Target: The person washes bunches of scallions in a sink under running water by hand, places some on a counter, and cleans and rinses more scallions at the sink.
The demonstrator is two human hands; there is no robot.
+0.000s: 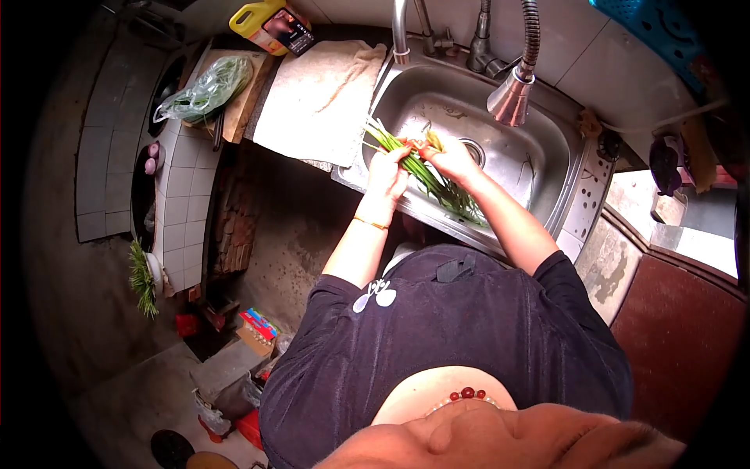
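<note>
Over the near-left part of the steel sink (558, 148), my left hand (391, 166) is closed round a bunch of green onions (426, 178). Their pale, thin ends point up and left, and the dark green leaves hang down to the right, towards the basin's near wall. My right hand (451, 159) is beside it, fingers pinched at the upper part of the bunch. A yellowish piece of leaf (433, 140) sticks out past those fingers; exactly what they grip is partly hidden. Small bits lie on the wet basin floor by the drain (473, 152).
A flexible tap (512, 98) and a rigid spout (401, 35) hang over the sink. Left of it lie a pale cloth (316, 102), a yellow jug (262, 25) with a phone (289, 31) against it, and a bag of greens (215, 87) on a wooden board (244, 105).
</note>
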